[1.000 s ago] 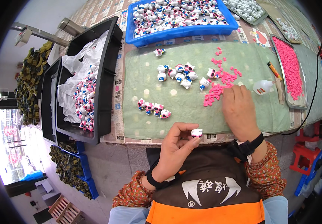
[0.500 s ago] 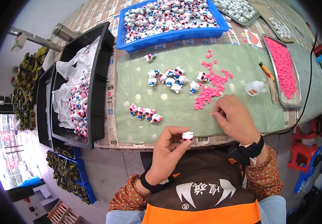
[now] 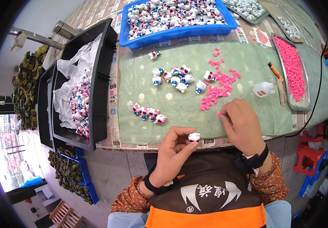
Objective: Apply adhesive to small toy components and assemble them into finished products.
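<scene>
Between the thumb and fingers of my left hand (image 3: pixel 174 149), near the table's front edge, is a small white cat figurine (image 3: pixel 194 137) with pink on its face. My right hand (image 3: pixel 241 121) is to the right of it, its fingertips pinched on a tiny pink piece (image 3: pixel 219 114). Beyond the right hand lies a loose pile of small pink pieces (image 3: pixel 216 96). Several white and blue figurines (image 3: pixel 175 80) lie grouped on the green cloth (image 3: pixel 141 60). A short row of figurines with pink faces (image 3: pixel 149 113) stands nearer, to the left.
A blue tray (image 3: pixel 179 32) full of figurines sits at the back. A black crate (image 3: pixel 102 87) with white lining and figurines stands left. To the right are a white bottle (image 3: pixel 263 89), an orange-and-black pen-like tool (image 3: pixel 275 71), and a metal tray (image 3: pixel 303 104) of pink pieces.
The whole view has shifted slightly. My right hand has tilted a little, and the pink piece shows more clearly at its fingertips. My left hand keeps its hold on the figurine.
</scene>
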`<move>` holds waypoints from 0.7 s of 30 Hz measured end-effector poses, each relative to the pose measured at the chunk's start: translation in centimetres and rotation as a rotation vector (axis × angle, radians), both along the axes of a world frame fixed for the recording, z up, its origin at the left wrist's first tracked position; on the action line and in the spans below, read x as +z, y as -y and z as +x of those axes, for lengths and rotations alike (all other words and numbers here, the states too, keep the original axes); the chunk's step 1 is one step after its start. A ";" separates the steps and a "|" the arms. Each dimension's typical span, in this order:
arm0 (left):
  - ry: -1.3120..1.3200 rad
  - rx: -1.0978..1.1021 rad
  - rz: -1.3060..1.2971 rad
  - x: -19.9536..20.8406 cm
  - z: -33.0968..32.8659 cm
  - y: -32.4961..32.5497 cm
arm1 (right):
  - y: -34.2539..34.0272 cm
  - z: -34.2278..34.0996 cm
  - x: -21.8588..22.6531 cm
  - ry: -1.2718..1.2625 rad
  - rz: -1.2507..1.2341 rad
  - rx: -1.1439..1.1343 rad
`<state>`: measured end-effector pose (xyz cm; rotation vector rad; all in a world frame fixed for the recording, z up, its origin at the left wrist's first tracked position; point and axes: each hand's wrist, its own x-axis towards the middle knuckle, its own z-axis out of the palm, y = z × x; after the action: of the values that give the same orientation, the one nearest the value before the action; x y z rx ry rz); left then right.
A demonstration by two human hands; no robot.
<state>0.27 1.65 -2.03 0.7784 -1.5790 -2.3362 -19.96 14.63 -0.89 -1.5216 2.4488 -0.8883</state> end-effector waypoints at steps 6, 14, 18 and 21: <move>0.014 -0.015 -0.035 0.0 0.0 0.0 | 0.8 0.9 -0.7 -0.183 0.052 -0.021; 0.009 -0.025 -0.023 -0.2 0.1 0.0 | 1.0 1.1 -1.5 -0.218 0.084 -0.064; 0.010 -0.024 -0.030 -0.2 0.1 0.0 | 0.9 0.8 -2.1 -0.139 0.002 -0.083; -0.004 -0.013 -0.015 -0.3 0.2 -0.1 | 0.4 0.7 -2.0 0.003 -0.052 -0.098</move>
<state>0.46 1.73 -2.34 0.7627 -1.6024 -2.3308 -19.25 14.20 -2.89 -1.4248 2.5366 -0.9781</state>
